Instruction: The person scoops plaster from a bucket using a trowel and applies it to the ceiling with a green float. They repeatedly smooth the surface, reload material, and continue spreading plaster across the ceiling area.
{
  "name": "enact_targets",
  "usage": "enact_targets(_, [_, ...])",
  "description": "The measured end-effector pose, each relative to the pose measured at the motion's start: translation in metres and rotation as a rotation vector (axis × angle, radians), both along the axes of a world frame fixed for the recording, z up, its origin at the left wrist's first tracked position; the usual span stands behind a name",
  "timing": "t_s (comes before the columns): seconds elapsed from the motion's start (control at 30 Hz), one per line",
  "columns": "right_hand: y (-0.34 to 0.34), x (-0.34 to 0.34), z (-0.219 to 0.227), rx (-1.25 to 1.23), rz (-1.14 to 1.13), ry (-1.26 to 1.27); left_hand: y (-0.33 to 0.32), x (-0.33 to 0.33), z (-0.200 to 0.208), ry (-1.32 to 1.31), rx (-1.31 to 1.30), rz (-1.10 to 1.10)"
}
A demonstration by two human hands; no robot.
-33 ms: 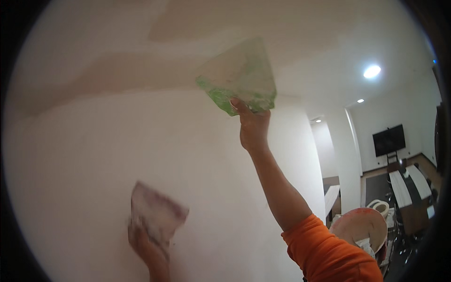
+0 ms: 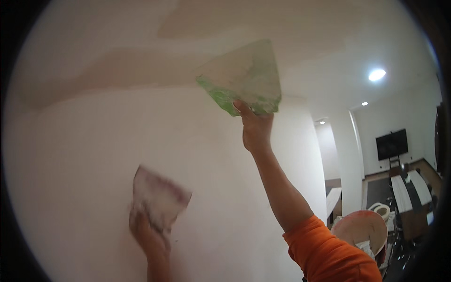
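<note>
My right hand [image 2: 257, 127] is raised high, its thumb pressed over the lower edge of a green plastic putty spreader [image 2: 249, 77]. Pale putty smears cover much of that spreader's face. It lies up against the ceiling [image 2: 300, 28], near where the wall meets it; I cannot tell whether its whole edge touches. Lower down, my left hand [image 2: 146, 232] grips a second spreader [image 2: 161, 195], purplish and coated with putty, in front of the white wall [image 2: 211, 178]. Darker tan patches [image 2: 127, 70] run along the ceiling's edge.
Below my right arm stands a large round pinkish bucket [image 2: 361, 226] with a white roll [image 2: 380, 210] behind it. Farther right are long tables [image 2: 411, 188] and a black screen on a stand [image 2: 392, 144]. A ceiling lamp [image 2: 377, 74] is lit.
My left hand and the purplish spreader have risen a little along the wall. My right hand and the green spreader have shifted slightly right in view, still held the same way.
</note>
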State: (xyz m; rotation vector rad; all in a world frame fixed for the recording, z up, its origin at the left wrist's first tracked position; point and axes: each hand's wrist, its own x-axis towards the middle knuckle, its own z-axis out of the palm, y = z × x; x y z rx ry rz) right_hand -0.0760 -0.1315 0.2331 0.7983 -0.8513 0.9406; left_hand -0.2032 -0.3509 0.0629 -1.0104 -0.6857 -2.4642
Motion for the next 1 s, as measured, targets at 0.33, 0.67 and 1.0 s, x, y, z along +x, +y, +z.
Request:
enact_targets(0.33, [-0.028,-0.023,-0.036,0.517,-0.897,-0.015,0.003,0.039,0.089,0.151,-0.068,-0.387])
enact_targets(0.67, [-0.037,-0.036,-0.025,0.58,-0.994,-0.088,-0.04,0.035,0.083,0.27,-0.122,-0.294])
enact_targets(1.0, [-0.034,0.016,-0.03,0.12,-0.119,-0.428,-0.055,0.024,0.123,0.555,0.084,0.158])
